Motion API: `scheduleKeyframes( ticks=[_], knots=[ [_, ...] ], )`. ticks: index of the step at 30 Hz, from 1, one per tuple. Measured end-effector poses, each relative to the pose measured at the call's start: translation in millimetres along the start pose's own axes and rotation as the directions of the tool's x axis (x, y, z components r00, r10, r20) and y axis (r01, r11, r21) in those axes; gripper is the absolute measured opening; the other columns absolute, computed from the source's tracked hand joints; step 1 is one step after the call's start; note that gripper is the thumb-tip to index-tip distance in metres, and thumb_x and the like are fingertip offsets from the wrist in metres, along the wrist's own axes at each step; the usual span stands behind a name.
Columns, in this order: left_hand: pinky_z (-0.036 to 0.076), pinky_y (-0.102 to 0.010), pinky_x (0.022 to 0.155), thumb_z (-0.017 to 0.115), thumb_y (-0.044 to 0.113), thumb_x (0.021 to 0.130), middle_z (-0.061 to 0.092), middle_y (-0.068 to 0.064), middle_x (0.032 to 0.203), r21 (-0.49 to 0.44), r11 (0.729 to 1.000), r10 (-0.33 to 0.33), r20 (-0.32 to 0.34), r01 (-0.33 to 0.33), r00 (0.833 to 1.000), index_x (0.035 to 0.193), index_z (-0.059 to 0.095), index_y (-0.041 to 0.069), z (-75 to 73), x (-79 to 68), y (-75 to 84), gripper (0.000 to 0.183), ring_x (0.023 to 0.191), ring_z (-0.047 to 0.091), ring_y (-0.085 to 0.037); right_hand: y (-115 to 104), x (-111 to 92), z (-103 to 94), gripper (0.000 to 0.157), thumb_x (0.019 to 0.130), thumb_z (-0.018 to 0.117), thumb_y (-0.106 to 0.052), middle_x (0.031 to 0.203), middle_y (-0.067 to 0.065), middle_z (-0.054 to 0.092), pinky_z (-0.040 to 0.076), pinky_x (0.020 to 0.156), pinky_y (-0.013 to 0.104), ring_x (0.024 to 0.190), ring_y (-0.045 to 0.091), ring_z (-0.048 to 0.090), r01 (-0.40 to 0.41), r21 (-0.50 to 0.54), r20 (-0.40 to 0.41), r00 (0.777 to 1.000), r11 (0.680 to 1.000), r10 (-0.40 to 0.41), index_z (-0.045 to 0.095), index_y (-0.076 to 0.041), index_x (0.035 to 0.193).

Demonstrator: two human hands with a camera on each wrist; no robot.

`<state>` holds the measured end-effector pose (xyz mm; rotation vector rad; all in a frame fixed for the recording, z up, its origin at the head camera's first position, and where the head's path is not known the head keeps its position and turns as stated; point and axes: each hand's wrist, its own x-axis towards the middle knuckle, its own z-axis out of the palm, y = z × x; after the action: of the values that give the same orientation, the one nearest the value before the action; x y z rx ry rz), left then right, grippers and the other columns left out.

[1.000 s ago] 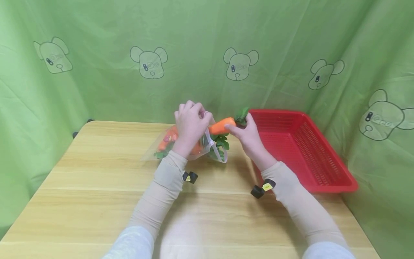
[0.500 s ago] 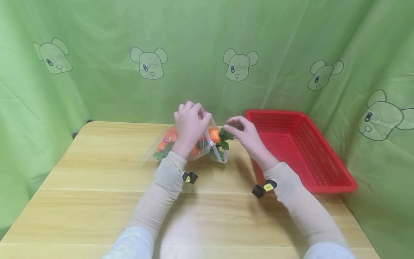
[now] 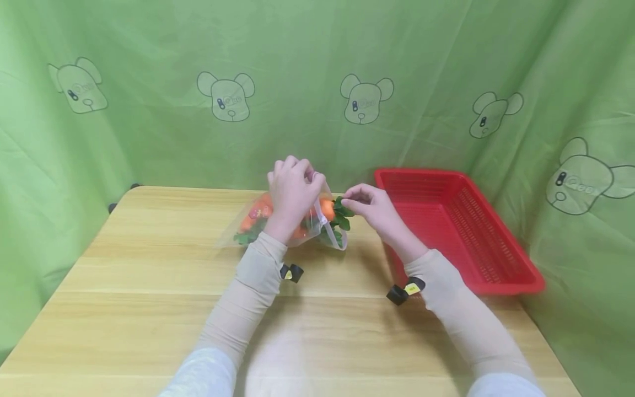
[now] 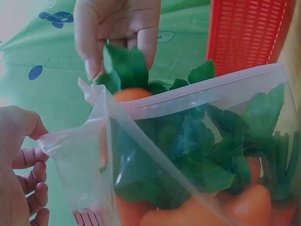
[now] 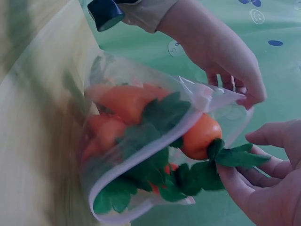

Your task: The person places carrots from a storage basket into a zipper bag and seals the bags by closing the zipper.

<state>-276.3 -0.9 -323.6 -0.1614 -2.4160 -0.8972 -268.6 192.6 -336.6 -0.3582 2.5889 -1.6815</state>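
A clear zip bag [image 3: 278,220] with several toy carrots and green leaves inside lies on the wooden table [image 3: 149,286]. My left hand [image 3: 296,179] grips the bag's upper rim and holds its mouth open toward the right. One orange carrot [image 3: 327,208] sits half inside that mouth. My right hand [image 3: 351,197] pinches its green leaves [image 3: 342,205]. The left wrist view shows the right hand [image 4: 117,33] behind the leaves [image 4: 124,68], with the carrot's top [image 4: 131,94] at the bag's rim. In the right wrist view the carrot [image 5: 200,136] pokes from the bag [image 5: 131,141] under the left hand [image 5: 225,61].
A red plastic basket [image 3: 496,259] stands on the table's right side, close beside my right forearm. Green cloth with bear prints hangs behind and on both sides. Bare tabletop lies to the left and in front of the bag.
The carrot, held outside the bag a second ago, has gone left into the bag's mouth. My right hand followed it and now holds only its leaves. The left hand stayed put.
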Motion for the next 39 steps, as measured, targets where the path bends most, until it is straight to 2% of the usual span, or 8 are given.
scheduleKeyframes(
  ticks=[6,10,13,18,26,29,33,39],
  knots=[
    [0.036,-0.038,0.081,0.061,0.031,0.084,0.055,0.000,0.087,0.004,1.000,0.008,-0.003,-0.008,1.000,0.074,0.058,0.017,0.0,0.2,-0.1,0.018,0.089,0.045,-0.021,-3,3,11.5,0.034,0.096,0.058,-0.020,0.124,0.020,0.061,0.052,0.096,0.035,0.102,0.014,0.065,-0.029,0.085,0.126,0.992,0.996,0.018,0.059,0.003,0.121],
    [0.036,-0.039,0.081,0.061,0.030,0.084,0.057,-0.001,0.087,-0.002,1.000,0.008,-0.014,-0.008,1.000,0.075,0.060,0.015,-1.1,1.1,-0.7,0.018,0.089,0.047,-0.022,-5,2,11.9,0.038,0.099,0.054,-0.022,0.127,0.022,0.060,0.053,0.093,0.036,0.101,0.019,0.067,-0.035,0.127,0.179,0.984,0.991,0.012,0.055,0.005,0.126],
    [0.036,-0.039,0.082,0.060,0.030,0.084,0.058,-0.002,0.088,-0.006,1.000,0.000,-0.023,0.000,1.000,0.075,0.060,0.015,-2.2,2.1,-1.0,0.017,0.090,0.047,-0.022,-4,1,7.5,0.038,0.099,0.054,-0.023,0.116,0.019,0.065,0.057,0.084,0.032,0.093,0.018,0.069,-0.005,0.141,0.123,0.992,0.990,-0.013,0.056,0.006,0.124],
    [0.036,-0.039,0.082,0.060,0.030,0.083,0.058,-0.002,0.090,-0.009,1.000,-0.007,-0.024,0.007,1.000,0.074,0.059,0.016,-3.6,3.1,-2.2,0.017,0.090,0.046,-0.022,-1,2,-2.8,0.029,0.096,0.060,-0.024,0.094,0.005,0.068,0.056,0.070,0.024,0.081,0.014,0.066,0.047,0.124,-0.013,0.999,0.991,-0.046,0.061,-0.001,0.112],
    [0.036,-0.039,0.081,0.060,0.028,0.083,0.057,-0.002,0.089,-0.013,1.000,-0.005,-0.049,0.004,0.999,0.072,0.057,0.015,-8.7,5.1,-5.9,0.017,0.089,0.046,-0.022,7,11,-12.4,0.030,0.094,0.062,-0.020,0.082,-0.010,0.065,0.052,0.067,0.022,0.075,0.011,0.060,0.044,0.049,-0.074,0.996,0.998,-0.040,0.062,0.003,0.113],
    [0.036,-0.040,0.083,0.059,0.028,0.083,0.058,-0.003,0.090,-0.008,1.000,-0.008,-0.052,0.008,0.999,0.073,0.058,0.014,-11.7,6.6,-7.5,0.018,0.090,0.047,-0.023,10,16,-12.7,0.029,0.094,0.061,-0.016,0.091,0.000,0.065,0.051,0.067,0.022,0.078,0.013,0.059,0.024,0.012,-0.050,0.998,1.000,-0.023,0.061,0.003,0.116],
    [0.037,-0.042,0.084,0.060,0.028,0.084,0.058,-0.003,0.091,-0.006,1.000,-0.012,-0.065,0.011,0.998,0.074,0.059,0.014,-16.4,8.7,-9.2,0.017,0.092,0.048,-0.024,14,24,-9.7,0.030,0.093,0.060,-0.009,0.110,0.017,0.064,0.051,0.071,0.024,0.090,0.018,0.059,0.012,-0.077,0.036,0.999,0.997,-0.009,0.060,0.000,0.121],
    [0.036,-0.044,0.088,0.059,0.028,0.084,0.059,-0.005,0.094,-0.011,1.000,-0.018,-0.070,0.017,0.997,0.075,0.060,0.013,-23.0,12.3,-11.7,0.018,0.094,0.048,-0.026,15,32,-3.6,0.030,0.088,0.064,-0.005,0.114,0.019,0.065,0.049,0.076,0.027,0.099,0.026,0.061,0.055,-0.230,0.112,0.993,0.972,-0.030,0.064,-0.003,0.118]
  ],
)
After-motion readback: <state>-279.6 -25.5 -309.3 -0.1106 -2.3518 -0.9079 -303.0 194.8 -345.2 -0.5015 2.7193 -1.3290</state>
